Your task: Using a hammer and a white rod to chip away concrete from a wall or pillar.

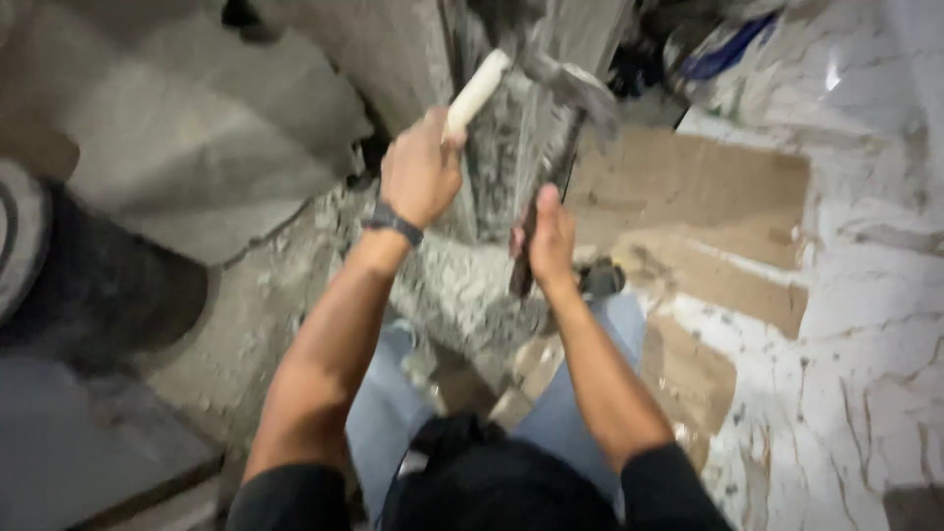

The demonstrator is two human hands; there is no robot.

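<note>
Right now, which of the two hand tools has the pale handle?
The hammer gripped in the left hand: its handle is pale, almost white. The chisel in the right hand is dark and slim throughout.

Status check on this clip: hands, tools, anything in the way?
Left hand grips pale hammer handle. Right hand holds dark chisel against concrete column. Rubble at base.

Your two forearms are bare from the wrist to just above the elbow. Black short sleeves (295,497) of a dark top cover your upper arms at the lower edge of the view. A dark, narrow band with a flat wristwatch-like face (391,222) circles the wrist of your left hand (421,169). Your right hand (549,236) carries no glove, ring or band. Light blue denim trousers (385,413) clothe both your legs, dusted with pale grey grit.
</note>
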